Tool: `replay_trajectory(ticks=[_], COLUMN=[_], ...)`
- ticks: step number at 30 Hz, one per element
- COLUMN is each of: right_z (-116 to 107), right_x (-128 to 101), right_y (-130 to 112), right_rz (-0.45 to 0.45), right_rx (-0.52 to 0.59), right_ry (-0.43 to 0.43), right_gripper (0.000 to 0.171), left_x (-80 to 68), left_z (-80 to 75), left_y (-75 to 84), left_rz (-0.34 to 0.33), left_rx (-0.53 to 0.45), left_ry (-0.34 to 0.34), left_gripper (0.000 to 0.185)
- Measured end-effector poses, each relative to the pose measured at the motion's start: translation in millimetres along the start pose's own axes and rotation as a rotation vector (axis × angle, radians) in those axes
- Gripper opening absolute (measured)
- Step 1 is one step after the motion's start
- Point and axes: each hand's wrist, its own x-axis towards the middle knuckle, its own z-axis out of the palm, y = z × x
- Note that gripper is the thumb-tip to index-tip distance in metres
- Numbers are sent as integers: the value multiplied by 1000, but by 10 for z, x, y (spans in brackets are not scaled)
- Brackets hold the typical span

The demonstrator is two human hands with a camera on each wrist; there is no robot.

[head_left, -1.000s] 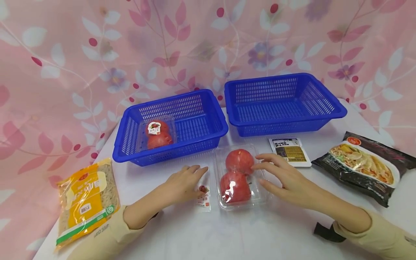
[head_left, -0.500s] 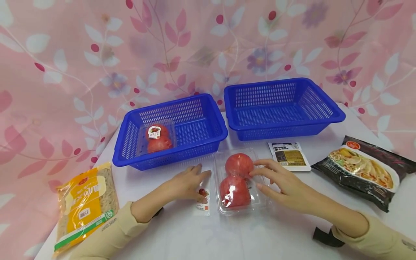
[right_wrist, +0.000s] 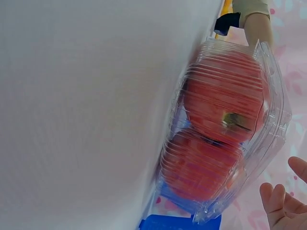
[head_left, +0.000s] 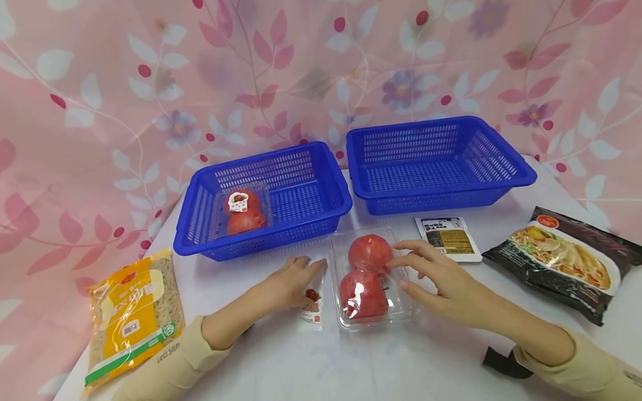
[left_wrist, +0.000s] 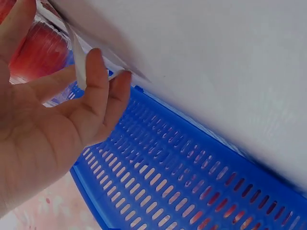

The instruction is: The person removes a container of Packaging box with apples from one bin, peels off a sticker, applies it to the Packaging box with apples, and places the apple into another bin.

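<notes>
My left hand spreads over a white label strip with a red fruit picture. In the left wrist view, the left hand has loosely bent fingers at the strip's curled edge; its thumb stands apart from them. Just to the right, a clear plastic clamshell with two red apples sits on the table. My right hand has fingers spread by its right side, fingertips at or close to the plastic. The right wrist view shows a gap between the right hand and the clamshell.
Two blue baskets stand at the back; the left one holds another apple clamshell with a label, lying flat. A yellow noodle bag lies at left. On the right are a small flat sachet and a black noodle packet.
The left thumb has come down further over the label strip's printed end. Both hands otherwise stay nearly in place, and the view shifts slightly.
</notes>
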Motion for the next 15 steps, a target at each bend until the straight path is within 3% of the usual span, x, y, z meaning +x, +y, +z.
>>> replay_trajectory(ticks=[7, 11, 15], right_z=[11, 21, 29], right_x=[18, 24, 35], right_y=[-11, -23, -24], right_rz=[-17, -16, -20], right_rx=[5, 12, 11], right_ry=[8, 6, 10], right_gripper=[25, 25, 25], left_x=[-54, -104, -125], left_z=[1, -9, -25], left_y=[66, 69, 49], left_rz=[43, 78, 69], left_rx=[-123, -88, -95], left_ry=[42, 102, 151], left_gripper=[75, 67, 61])
